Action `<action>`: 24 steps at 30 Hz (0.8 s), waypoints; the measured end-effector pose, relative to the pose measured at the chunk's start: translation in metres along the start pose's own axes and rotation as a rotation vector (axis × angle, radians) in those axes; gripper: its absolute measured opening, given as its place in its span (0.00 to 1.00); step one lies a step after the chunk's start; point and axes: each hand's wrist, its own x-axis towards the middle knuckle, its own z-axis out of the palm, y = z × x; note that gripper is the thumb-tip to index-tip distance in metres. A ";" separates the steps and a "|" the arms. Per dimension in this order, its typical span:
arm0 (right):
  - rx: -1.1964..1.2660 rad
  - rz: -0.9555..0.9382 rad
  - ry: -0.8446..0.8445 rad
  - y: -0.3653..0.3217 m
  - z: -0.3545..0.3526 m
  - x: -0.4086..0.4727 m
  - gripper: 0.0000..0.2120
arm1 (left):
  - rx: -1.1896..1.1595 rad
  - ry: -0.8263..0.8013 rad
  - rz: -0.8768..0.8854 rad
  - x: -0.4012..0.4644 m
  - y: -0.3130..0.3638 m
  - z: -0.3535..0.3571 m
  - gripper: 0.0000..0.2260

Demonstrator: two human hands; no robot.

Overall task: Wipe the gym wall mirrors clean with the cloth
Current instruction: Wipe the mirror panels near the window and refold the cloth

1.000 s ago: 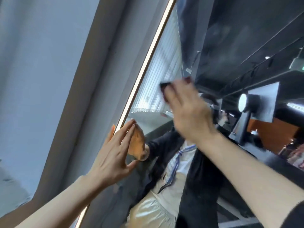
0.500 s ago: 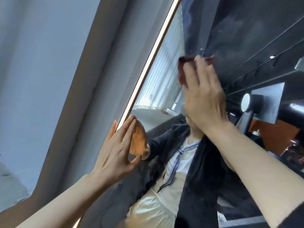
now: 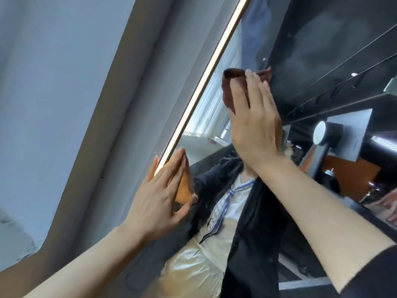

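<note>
Head view, tilted steeply upward, starts at the far left with a pale blue-grey wall panel [image 3: 49,104] and beside it a broad beige-grey frame band [image 3: 120,117] running diagonally. Next comes a thin glowing light strip [image 3: 206,74] along the edge of the large wall mirror [image 3: 322,50], whose glass fills the right half of the picture.

Low on that edge, the left hand [image 3: 156,201] lies flat with straight fingers held close together, fingertips touching the glass just beside the light strip; its thumb juts out to the side. It holds nothing, and its warm-toned reflection meets it on the glass.

Further right and higher, the right hand [image 3: 255,123] presses a dark reddish-brown folded cloth [image 3: 231,87] against the mirror. The fingers are extended and laid over the cloth, which sticks out above and to the left of the fingertips, with one corner showing past them to the right. Whether the thumb grips the cloth underneath cannot be told.

Between the two forearms, the mirror shows a dark open jacket [image 3: 253,222] over a white top. At the far right the glass reflects a round white lamp [image 3: 320,133] and dark ceiling rails [image 3: 343,67].
</note>
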 end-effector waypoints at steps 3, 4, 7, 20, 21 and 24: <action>0.040 -0.247 -0.127 -0.034 0.012 -0.047 0.24 | -0.047 0.036 0.018 0.000 -0.001 0.001 0.36; 0.072 -0.342 -0.210 -0.043 0.012 -0.065 0.24 | -0.057 0.050 0.028 0.000 -0.003 0.001 0.35; 0.201 -0.346 -0.348 -0.052 0.001 -0.080 0.23 | -0.109 0.028 0.061 0.002 -0.008 -0.002 0.33; 1.154 0.793 -0.452 -0.094 -0.051 -0.073 0.18 | -1.565 -0.045 -0.724 -0.010 0.046 -0.062 0.23; 1.208 0.831 -0.442 -0.090 -0.052 -0.074 0.21 | -1.574 -0.034 -0.737 -0.007 0.044 -0.063 0.21; 1.451 0.935 -0.411 -0.079 -0.059 -0.075 0.26 | -1.724 -0.037 -0.740 0.004 0.042 -0.071 0.15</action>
